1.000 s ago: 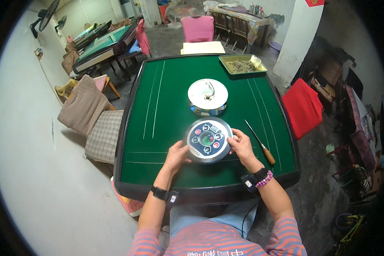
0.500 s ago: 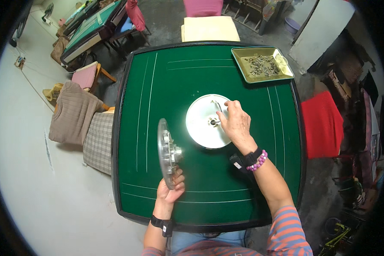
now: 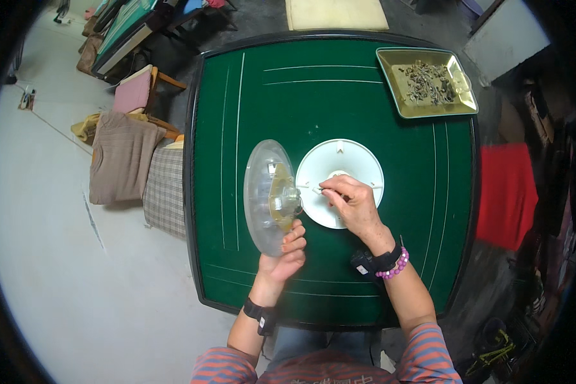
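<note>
My left hand point(image 3: 283, 259) grips the lower rim of a clear round plastic disc point(image 3: 260, 198), held up on edge above the table. At its middle, the disc carries a yellowish plate with metal parts and a hub. Just to the right, a white round dish point(image 3: 363, 160) lies on the green table, with small clips near its rim and a raised centre partly covered by my fingers. Over that centre is my right hand point(image 3: 358, 208), thumb and forefinger pinched together. Something small and thin may be at their tips; I cannot make out what.
The green felt table point(image 3: 281, 121) has a raised dark edge. A yellowish tray point(image 3: 400, 105) of small metal pieces sits at its far right corner. A checked seat point(image 3: 163, 189) stands at the left, red cloth point(image 3: 505, 192) at the right, a cream seat point(image 3: 336, 14) beyond.
The clear disc has turned to show more of its face. The white dish now shows clips and a raised centre where a dark wire was seen. My right fingers have closed into a pinch.
</note>
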Demonstrator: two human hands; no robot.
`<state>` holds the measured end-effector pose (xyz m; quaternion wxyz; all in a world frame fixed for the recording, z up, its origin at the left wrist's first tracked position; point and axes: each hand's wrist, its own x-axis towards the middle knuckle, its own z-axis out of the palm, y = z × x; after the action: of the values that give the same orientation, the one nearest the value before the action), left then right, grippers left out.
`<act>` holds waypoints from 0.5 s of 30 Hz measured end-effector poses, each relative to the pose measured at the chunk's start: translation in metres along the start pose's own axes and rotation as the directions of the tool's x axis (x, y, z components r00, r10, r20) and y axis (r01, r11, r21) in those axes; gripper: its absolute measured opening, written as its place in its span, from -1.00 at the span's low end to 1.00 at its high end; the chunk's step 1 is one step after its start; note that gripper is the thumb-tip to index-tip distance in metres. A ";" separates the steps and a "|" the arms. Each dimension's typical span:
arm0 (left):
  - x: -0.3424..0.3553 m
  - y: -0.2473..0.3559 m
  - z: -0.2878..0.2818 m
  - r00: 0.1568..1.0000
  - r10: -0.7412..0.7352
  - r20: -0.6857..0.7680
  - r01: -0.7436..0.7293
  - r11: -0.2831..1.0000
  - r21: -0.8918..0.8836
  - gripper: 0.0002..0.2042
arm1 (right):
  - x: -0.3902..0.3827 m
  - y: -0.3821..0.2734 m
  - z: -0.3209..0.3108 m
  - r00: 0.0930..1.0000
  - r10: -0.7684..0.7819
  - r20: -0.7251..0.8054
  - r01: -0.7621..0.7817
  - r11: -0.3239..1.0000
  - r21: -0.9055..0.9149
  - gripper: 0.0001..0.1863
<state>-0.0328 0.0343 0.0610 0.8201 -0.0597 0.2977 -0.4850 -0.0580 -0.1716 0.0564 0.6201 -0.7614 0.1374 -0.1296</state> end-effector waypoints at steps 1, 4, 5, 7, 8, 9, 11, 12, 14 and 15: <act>0.003 0.001 0.002 1.000 0.005 0.001 -0.005 1.000 0.014 -0.84 | 0.000 -0.001 -0.001 1.000 0.013 -0.005 -0.013 1.000 0.006 -0.88; 0.009 0.003 0.003 1.000 0.004 -0.006 -0.004 1.000 0.013 -0.84 | -0.001 -0.001 -0.004 0.992 0.110 0.062 -0.117 0.983 0.138 -0.87; 0.011 0.005 0.003 1.000 -0.003 0.010 0.003 1.000 0.002 -0.84 | -0.001 0.000 -0.004 0.991 0.119 0.058 -0.127 0.981 0.148 -0.87; 0.014 0.008 0.003 1.000 -0.001 -0.006 0.001 1.000 0.028 -0.85 | -0.001 0.000 -0.004 0.985 0.150 0.080 -0.165 0.956 0.243 -0.87; 0.016 0.009 0.003 1.000 0.001 -0.006 -0.001 0.999 0.052 -0.85 | -0.001 0.001 -0.004 0.984 0.158 0.079 -0.173 0.952 0.252 -0.87; 0.017 0.011 0.002 1.000 0.004 -0.018 -0.003 0.999 0.054 -0.85 | 0.000 0.001 -0.005 0.982 0.167 0.091 -0.186 0.944 0.274 -0.87; 0.021 0.016 0.003 1.000 -0.008 -0.022 0.010 0.997 0.076 -0.86 | 0.001 0.001 -0.005 0.978 0.179 0.105 -0.203 0.930 0.306 -0.88; 0.022 0.017 0.005 0.999 -0.002 -0.032 0.005 0.997 0.080 -0.86 | 0.002 0.001 -0.005 0.977 0.176 0.117 -0.205 0.925 0.319 -0.89; 0.025 0.018 0.008 0.999 0.011 -0.053 -0.005 0.995 0.098 -0.88 | 0.004 -0.001 -0.005 0.976 0.174 0.131 -0.209 0.918 0.337 -0.89; 0.026 0.019 0.009 0.998 0.014 -0.058 -0.008 0.995 0.099 -0.88 | 0.005 -0.003 -0.004 0.977 0.167 0.136 -0.204 0.915 0.348 -0.89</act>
<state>-0.0042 0.0207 0.0499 0.8156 -0.0032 0.2975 -0.4962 -0.0551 -0.1769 0.0599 0.7647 -0.6242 0.1507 -0.0535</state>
